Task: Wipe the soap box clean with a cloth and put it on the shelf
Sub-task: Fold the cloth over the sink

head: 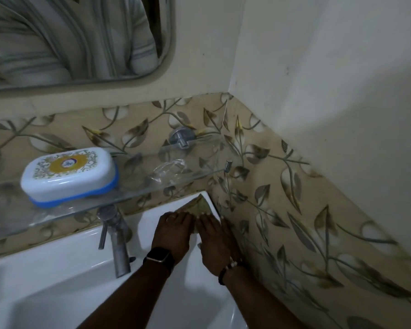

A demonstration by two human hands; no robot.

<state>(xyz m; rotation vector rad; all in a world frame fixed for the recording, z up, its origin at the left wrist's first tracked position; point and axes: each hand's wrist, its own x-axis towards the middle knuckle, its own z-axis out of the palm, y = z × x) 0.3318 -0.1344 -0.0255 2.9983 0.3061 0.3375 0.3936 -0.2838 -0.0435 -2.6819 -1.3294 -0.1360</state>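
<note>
Head view, read left to right with the clear glass wall shelf point(133, 186) as landmark: on its left part stands the white oval plastic soap box with a blue base band and a gold-and-floral printed lid point(69, 175), lid closed, upright, near the front edge of the glass. Below the shelf's middle a steel tap point(118, 243) rises from the white ceramic basin point(45, 293). Below the shelf's right end, on the basin's back corner, lies a folded olive-tan cloth point(198, 205). The left hand point(173, 233), with a dark watch at the wrist, lies flat with fingers extended and close together, resting on the cloth's near edge. Just beside it the right hand point(215, 243), with a beaded band at the wrist, is likewise flat and pressed down on the cloth; neither pinches anything. Judgement: the box looks light, rigid and smooth, likely slick if wet, and its lid may lift off separately, so it should be taken across its long sides at the blue base. The cloth is soft and limp. Glass beneath calls for gentle setting down.
</note>
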